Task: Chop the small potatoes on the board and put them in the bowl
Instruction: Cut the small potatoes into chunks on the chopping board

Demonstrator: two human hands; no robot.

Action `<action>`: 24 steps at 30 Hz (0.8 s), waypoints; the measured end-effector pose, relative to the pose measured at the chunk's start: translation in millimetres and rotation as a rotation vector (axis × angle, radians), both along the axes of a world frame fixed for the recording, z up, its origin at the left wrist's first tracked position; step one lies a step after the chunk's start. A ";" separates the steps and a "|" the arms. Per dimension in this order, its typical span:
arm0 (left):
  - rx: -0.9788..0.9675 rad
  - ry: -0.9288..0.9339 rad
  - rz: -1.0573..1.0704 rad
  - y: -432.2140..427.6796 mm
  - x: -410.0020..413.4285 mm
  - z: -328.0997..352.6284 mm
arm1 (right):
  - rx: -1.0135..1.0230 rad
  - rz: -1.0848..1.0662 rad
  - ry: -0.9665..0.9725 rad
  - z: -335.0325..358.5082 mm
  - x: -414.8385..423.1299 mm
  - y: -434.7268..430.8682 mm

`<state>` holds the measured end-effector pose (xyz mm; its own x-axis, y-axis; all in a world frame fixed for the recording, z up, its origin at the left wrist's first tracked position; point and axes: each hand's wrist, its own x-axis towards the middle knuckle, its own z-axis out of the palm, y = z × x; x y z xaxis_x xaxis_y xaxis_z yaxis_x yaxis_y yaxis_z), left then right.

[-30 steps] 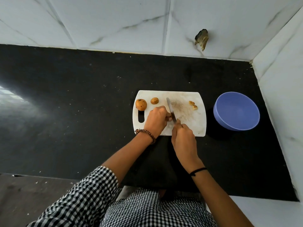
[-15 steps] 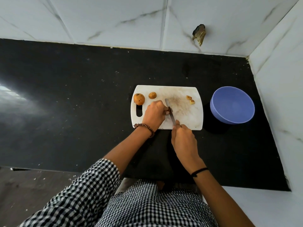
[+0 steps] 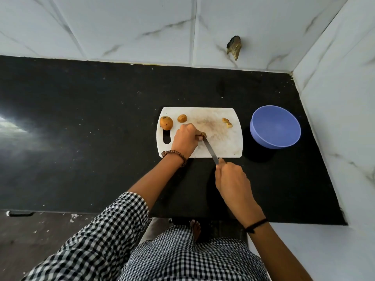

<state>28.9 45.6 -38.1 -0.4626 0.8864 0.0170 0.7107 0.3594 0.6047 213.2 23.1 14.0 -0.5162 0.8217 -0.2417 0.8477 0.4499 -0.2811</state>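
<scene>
Step in hand: chopping, mid-cut on one potato.

Left to right:
- Board (image 3: 223,147) sits on the black counter (image 3: 81,138). At its far-left corner are a big potato (image 3: 166,123) and a smaller potato (image 3: 182,118), both whole and not touching each other.
- Left hand (image 3: 185,139) is over the left half of the board, fingers curled down, pinning a potato piece (image 3: 203,134) at the fingertips. Most of it is hidden.
- Knife (image 3: 211,150) runs from the near edge of the board up to that piece, tip right at the fingertips.
- Right hand (image 3: 231,177) is just off the board's near edge, closed round the handle. The handle itself is hidden in the fist.
- Cut pieces (image 3: 227,122) lie at the far right of the board.
- Bowl (image 3: 263,142) is just right of the board, not touching it. No potato visible in it.

Next, by my read: finish this cut with the blade close to the fingers, so tuck the fingertips back. Two whole potatoes left, and the transfer to the bowl isn't started.
</scene>
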 end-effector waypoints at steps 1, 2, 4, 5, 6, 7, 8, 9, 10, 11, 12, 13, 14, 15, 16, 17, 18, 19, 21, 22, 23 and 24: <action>0.005 -0.008 -0.004 -0.3 0.0 0.4 | -0.005 -0.009 0.013 1.4 3.1 -0.4; 0.004 -0.019 -0.008 -0.6 -0.1 1.0 | -0.008 -0.021 0.043 1.8 6.0 -0.7; 0.012 -0.045 -0.010 -1.3 -0.9 0.4 | -0.014 -0.048 0.119 1.6 11.5 -2.0; 0.021 -0.058 -0.009 -1.7 -1.3 -0.5 | -0.015 -0.059 0.152 1.1 14.0 -2.5; 0.023 -0.056 -0.013 -2.5 -1.4 -0.9 | -0.019 -0.069 0.181 -0.2 15.9 -2.1; 0.024 -0.035 -0.020 -3.0 -1.4 -1.9 | -0.025 -0.081 0.207 -1.5 17.6 -1.2; 0.018 -0.006 -0.028 -3.3 -0.9 -2.0 | -0.031 -0.090 0.233 -2.3 18.4 0.6; 0.017 0.015 -0.035 -3.3 0.1 -1.5 | -0.037 -0.100 0.260 -2.2 19.4 2.4; 0.009 0.029 -0.040 -2.8 1.3 -0.4 | -0.040 -0.109 0.291 -1.2 20.0 4.3; 0.005 0.040 -0.047 -1.5 2.4 0.8 | -0.043 -0.120 0.324 0.9 20.4 6.2; -0.010 0.051 -0.053 0.1 3.9 2.7 | -0.045 -0.130 0.356 3.2 20.8 8.0; -0.024 0.057 -0.055 1.9 5.3 4.2 | -0.046 -0.139 0.381 5.7 21.1 9.6; -0.039 0.058 -0.053 3.7 6.7 6.0 | -0.049 -0.147 0.399 7.4 21.5 11.4; -0.047 0.053 -0.047 5.4 7.6 7.2 | -0.059 -0.155 0.407 8.7 21.8 13.0; -0.057 0.054 -0.037 7.1 8.3 8.3 | -0.072 -0.161 0.409 9.2 21.7 14.8; -0.061 0.059 -0.025 8.5 8.8 8.9 | -0.089 -0.167 0.407 9.3 21.4 16.8; -0.060 0.065 -0.014 9.0 9.6 9.1 | -0.107 -0.175 0.405 8.6 20.9 18.6; -0.054 0.070 -0.007 9.7 10.3 9.2 | -0.122 -0.186 0.404 7.8 20.0 20.7; -0.042 0.078 -0.011 10.6 10.6 8.5 | -0.140 -0.200 0.414 6.1 16.8 24.7; -0.033 0.071 -0.024 10.9 10.4 9.0 | -0.147 -0.204 0.426 5.2 14.4 26.8; -0.021 0.062 -0.044 11.2 9.7 9.3 | -0.154 -0.207 0.442 4.1 11.5 29.0; -0.009 0.050 -0.070 11.8 8.4 9.4 | -0.164 -0.212 0.461 2.3 8.4 31.6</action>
